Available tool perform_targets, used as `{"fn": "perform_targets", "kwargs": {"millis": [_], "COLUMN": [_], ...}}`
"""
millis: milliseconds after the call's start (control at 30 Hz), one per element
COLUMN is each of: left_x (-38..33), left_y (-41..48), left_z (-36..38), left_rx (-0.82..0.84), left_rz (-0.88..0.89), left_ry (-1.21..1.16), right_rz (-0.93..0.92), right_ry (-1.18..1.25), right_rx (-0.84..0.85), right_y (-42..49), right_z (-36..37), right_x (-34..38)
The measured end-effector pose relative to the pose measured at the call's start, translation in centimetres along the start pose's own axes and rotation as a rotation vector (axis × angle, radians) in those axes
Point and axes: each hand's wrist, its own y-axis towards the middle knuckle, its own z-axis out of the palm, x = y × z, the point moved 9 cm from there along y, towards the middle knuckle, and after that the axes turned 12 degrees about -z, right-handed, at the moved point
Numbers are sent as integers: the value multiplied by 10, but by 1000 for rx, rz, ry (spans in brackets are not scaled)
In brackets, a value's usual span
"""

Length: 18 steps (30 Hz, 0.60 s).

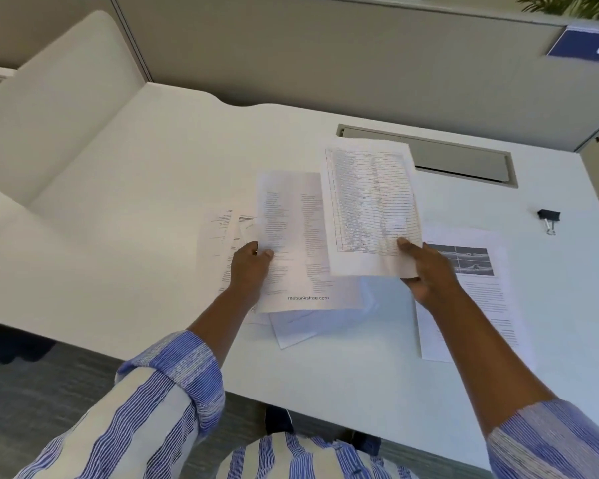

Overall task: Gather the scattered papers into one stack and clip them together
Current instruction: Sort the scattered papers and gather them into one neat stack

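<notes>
My right hand (426,267) grips the lower right corner of a table-printed sheet (370,202) and holds it lifted above the desk. My left hand (251,267) pinches the left edge of a two-column text sheet (298,243) lying on the pile. Under it lie several more sheets, fanned out to the left (215,243) and sticking out below (301,326). Another sheet with grey pictures (478,295) lies flat to the right, partly under my right forearm. A black binder clip (548,219) rests on the desk at the far right, apart from both hands.
The white desk (135,219) has a grey cable hatch (464,157) behind the papers. Beige partition walls stand at the back and left. The desk's front edge runs diagonally near my sleeves, with floor below.
</notes>
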Motion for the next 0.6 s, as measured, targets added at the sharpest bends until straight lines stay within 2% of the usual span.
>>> {"fn": "perform_targets", "kwargs": {"millis": [67,167,300,467,600], "left_x": [-9,-14,-15,-22,-28], "left_y": [-5,-8,-10,-21,-42], "left_z": [9,21,40,71,100], "left_rx": [38,83,150,228,216], "left_rz": [7,-20,-80,-68,-60], "left_ry": [-39,-106,-183,-153,-27], "right_rz": [35,5,-26,-158,-191], "right_ry": [16,-139,-286,-562,-715], "right_rx": [2,-11,96,87,96], "right_y": [-3,-7,-11,-15,-20], "right_z": [6,9,18,7,-13], "right_x": [-9,-15,-20,-2,10]}}
